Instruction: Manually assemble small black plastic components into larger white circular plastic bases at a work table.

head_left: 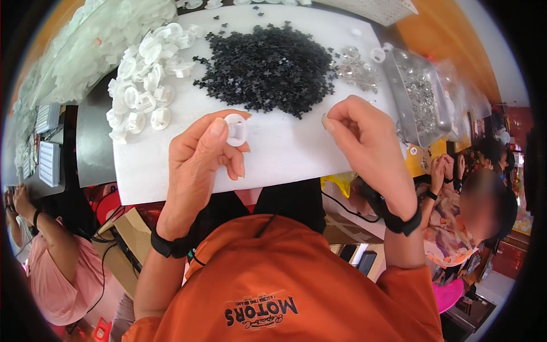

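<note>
Between thumb and fingers, my left hand (194, 154) holds a white round plastic part (236, 131) with a flanged rim, above the near part of a white sheet (290, 157). My right hand (373, 145) hovers to the right of it, thumb and fingertips pinched together; anything between them is too small to make out. Beyond both hands lies a large heap of small black cross-shaped pieces (268, 65). More white round plastic parts (145, 80) are piled at the left of the sheet. A scatter of small clear and shiny pieces (359, 68) sits at the right.
A metal tray (440, 130) holding small shiny pieces stands at the right edge of the sheet. Large clear bags (102, 51) of pale parts lie at the far left. Other people work at both sides, one in pink (62, 268) and one in a patterned top (450, 233).
</note>
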Demonstrator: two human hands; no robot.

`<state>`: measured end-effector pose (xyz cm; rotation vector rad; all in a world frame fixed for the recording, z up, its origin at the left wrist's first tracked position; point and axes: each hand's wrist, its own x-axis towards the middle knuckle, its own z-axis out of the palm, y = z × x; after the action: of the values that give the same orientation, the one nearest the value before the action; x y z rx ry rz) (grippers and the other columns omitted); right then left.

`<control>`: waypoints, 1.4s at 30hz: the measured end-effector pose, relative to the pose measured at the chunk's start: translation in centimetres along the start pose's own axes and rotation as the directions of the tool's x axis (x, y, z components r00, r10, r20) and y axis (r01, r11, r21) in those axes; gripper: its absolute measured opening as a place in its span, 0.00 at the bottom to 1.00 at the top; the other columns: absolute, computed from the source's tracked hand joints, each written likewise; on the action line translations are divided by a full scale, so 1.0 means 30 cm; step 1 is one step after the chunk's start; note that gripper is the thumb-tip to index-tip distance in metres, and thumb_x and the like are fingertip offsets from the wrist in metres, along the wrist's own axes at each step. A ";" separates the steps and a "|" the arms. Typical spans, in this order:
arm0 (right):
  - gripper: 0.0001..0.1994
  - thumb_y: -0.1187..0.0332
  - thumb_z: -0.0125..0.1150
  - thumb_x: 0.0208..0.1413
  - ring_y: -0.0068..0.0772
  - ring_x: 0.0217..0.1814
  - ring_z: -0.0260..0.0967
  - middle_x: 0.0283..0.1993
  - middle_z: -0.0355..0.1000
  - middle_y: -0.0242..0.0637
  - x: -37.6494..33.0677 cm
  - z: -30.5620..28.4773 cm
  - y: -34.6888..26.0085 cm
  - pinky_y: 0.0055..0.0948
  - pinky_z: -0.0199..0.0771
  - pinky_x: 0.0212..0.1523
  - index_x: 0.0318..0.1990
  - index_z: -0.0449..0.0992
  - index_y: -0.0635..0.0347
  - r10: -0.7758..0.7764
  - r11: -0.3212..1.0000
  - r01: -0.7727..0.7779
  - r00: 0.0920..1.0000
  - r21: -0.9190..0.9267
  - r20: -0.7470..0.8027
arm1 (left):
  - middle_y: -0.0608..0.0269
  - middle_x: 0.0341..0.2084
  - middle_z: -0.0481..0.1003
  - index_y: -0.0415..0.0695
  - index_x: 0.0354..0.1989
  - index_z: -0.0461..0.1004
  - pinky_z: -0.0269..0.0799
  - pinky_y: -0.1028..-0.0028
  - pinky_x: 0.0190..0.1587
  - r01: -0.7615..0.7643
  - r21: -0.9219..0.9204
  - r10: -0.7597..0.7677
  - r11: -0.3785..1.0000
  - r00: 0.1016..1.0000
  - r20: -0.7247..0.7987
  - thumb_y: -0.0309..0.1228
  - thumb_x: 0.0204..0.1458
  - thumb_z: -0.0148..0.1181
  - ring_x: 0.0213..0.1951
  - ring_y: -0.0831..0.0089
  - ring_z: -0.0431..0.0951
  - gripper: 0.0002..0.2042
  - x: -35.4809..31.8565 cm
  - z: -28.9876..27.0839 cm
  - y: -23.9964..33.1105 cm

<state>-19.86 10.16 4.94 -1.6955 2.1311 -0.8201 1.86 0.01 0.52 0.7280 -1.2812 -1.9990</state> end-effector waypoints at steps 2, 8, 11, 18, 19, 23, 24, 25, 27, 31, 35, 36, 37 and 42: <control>0.04 0.74 0.56 0.54 0.25 0.25 0.62 0.25 0.66 0.35 0.010 0.018 -0.061 0.24 0.61 0.26 0.32 0.71 0.65 0.014 0.973 -0.022 0.999 0.230 0.037 | 0.57 0.25 0.73 0.33 0.46 0.72 0.67 0.80 0.23 0.036 -0.005 -0.036 0.999 0.999 0.041 0.42 0.62 0.47 0.19 0.79 0.71 0.21 -0.002 -0.018 0.001; 0.02 0.76 0.57 0.54 0.19 0.23 0.57 0.26 0.62 0.31 0.066 0.126 -0.141 0.22 0.56 0.22 0.32 0.71 0.65 -0.246 0.897 0.200 0.967 0.396 0.070 | 0.57 0.25 0.73 0.33 0.46 0.72 0.67 0.79 0.23 0.072 -0.058 -0.069 0.996 0.996 0.053 0.41 0.62 0.47 0.19 0.78 0.71 0.20 0.000 -0.017 0.005; 0.01 0.77 0.56 0.54 0.19 0.22 0.57 0.26 0.63 0.31 0.073 0.152 -0.154 0.22 0.57 0.22 0.32 0.71 0.65 -0.224 0.889 0.161 0.969 0.429 0.102 | 0.57 0.26 0.74 0.33 0.47 0.72 0.67 0.79 0.22 0.071 -0.082 -0.067 0.994 0.996 0.055 0.41 0.62 0.47 0.20 0.77 0.72 0.20 -0.002 -0.023 -0.002; 0.00 0.79 0.56 0.54 0.17 0.23 0.58 0.26 0.64 0.31 0.072 0.208 -0.147 0.21 0.59 0.23 0.33 0.72 0.65 -0.267 0.865 0.238 0.964 0.443 0.003 | 0.55 0.26 0.74 0.32 0.47 0.71 0.67 0.79 0.22 0.090 -0.104 -0.084 0.990 0.994 0.065 0.40 0.62 0.47 0.20 0.76 0.72 0.20 0.006 -0.028 0.001; 0.00 0.79 0.56 0.54 0.17 0.24 0.59 0.26 0.64 0.30 0.070 0.219 -0.145 0.20 0.60 0.24 0.33 0.72 0.65 -0.232 0.843 0.203 0.973 0.498 -0.004 | 0.55 0.26 0.74 0.32 0.48 0.71 0.67 0.78 0.22 0.088 -0.116 -0.081 0.989 0.995 0.062 0.40 0.62 0.47 0.20 0.76 0.72 0.20 0.007 -0.030 -0.001; 0.00 0.79 0.56 0.55 0.15 0.27 0.61 0.27 0.65 0.29 0.061 0.226 -0.154 0.18 0.63 0.28 0.33 0.71 0.66 -0.035 0.712 -0.060 0.992 0.700 0.121 | 0.55 0.26 0.74 0.32 0.48 0.71 0.67 0.78 0.22 0.089 -0.128 -0.082 0.988 0.995 0.059 0.39 0.62 0.47 0.20 0.75 0.72 0.20 0.011 -0.035 -0.006; 0.00 0.79 0.56 0.55 0.15 0.27 0.61 0.27 0.65 0.29 0.060 0.225 -0.156 0.18 0.63 0.28 0.33 0.71 0.66 -0.035 0.712 -0.061 0.992 0.700 0.122 | 0.55 0.26 0.74 0.32 0.48 0.71 0.67 0.78 0.22 0.090 -0.128 -0.083 0.988 0.995 0.058 0.39 0.62 0.47 0.20 0.75 0.72 0.20 0.012 -0.034 -0.005; 0.00 0.79 0.56 0.55 0.14 0.27 0.61 0.27 0.65 0.29 0.058 0.223 -0.157 0.18 0.63 0.28 0.33 0.71 0.66 -0.025 0.725 -0.066 0.992 0.686 0.122 | 0.55 0.26 0.74 0.32 0.48 0.71 0.67 0.78 0.21 0.093 -0.128 -0.086 0.987 0.995 0.056 0.39 0.62 0.47 0.20 0.75 0.72 0.20 0.012 -0.032 -0.004; 0.00 0.79 0.56 0.55 0.14 0.28 0.61 0.27 0.65 0.29 0.059 0.223 -0.157 0.19 0.63 0.28 0.33 0.71 0.66 -0.016 0.736 -0.070 0.992 0.673 0.121 | 0.55 0.26 0.74 0.32 0.48 0.71 0.67 0.78 0.21 0.096 -0.125 -0.090 0.987 0.995 0.052 0.39 0.62 0.47 0.20 0.75 0.72 0.19 0.010 -0.031 -0.001; 0.01 0.79 0.56 0.52 0.33 0.26 0.65 0.28 0.66 0.38 0.058 0.237 -0.138 0.26 0.64 0.27 0.33 0.71 0.66 -0.219 0.833 0.213 0.974 0.511 -0.049 | 0.57 0.27 0.75 0.32 0.48 0.72 0.67 0.79 0.21 0.105 -0.133 -0.098 0.985 0.993 0.064 0.39 0.62 0.47 0.20 0.76 0.72 0.19 0.013 -0.031 0.004; 0.07 0.82 0.56 0.51 0.30 0.25 0.64 0.29 0.67 0.38 0.030 0.242 -0.134 0.24 0.63 0.26 0.38 0.73 0.67 -0.321 0.834 0.345 0.938 0.431 -0.131 | 0.59 0.27 0.75 0.32 0.48 0.72 0.67 0.79 0.22 0.111 -0.122 -0.105 0.986 0.993 0.060 0.39 0.62 0.47 0.20 0.77 0.72 0.19 0.013 -0.031 0.002; 0.07 0.82 0.56 0.51 0.30 0.25 0.64 0.29 0.67 0.38 0.020 0.241 -0.137 0.24 0.63 0.26 0.38 0.73 0.67 -0.321 0.833 0.346 0.938 0.432 -0.132 | 0.59 0.27 0.75 0.32 0.48 0.72 0.67 0.79 0.22 0.111 -0.121 -0.104 0.986 0.993 0.060 0.39 0.62 0.47 0.20 0.77 0.72 0.19 0.012 -0.030 0.000; 0.08 0.82 0.56 0.51 0.31 0.25 0.64 0.29 0.67 0.38 0.011 0.240 -0.139 0.24 0.63 0.25 0.40 0.73 0.67 -0.336 0.861 0.361 0.932 0.359 -0.133 | 0.59 0.27 0.75 0.32 0.48 0.72 0.67 0.79 0.22 0.095 -0.115 -0.088 0.989 0.994 0.063 0.39 0.62 0.47 0.20 0.77 0.72 0.19 0.012 -0.031 -0.001; 0.07 0.77 0.55 0.53 0.38 0.28 0.69 0.31 0.67 0.39 -0.001 0.237 -0.124 0.30 0.67 0.24 0.40 0.72 0.63 -0.340 0.892 0.362 0.932 0.270 -0.124 | 0.60 0.26 0.75 0.32 0.49 0.72 0.68 0.80 0.24 0.065 -0.107 -0.062 0.992 0.997 0.037 0.38 0.62 0.48 0.21 0.78 0.72 0.19 0.009 -0.018 -0.006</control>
<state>-12.96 7.90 1.52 -1.9376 1.6589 -1.2443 2.06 -0.46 0.13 0.6946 -1.1720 -2.1219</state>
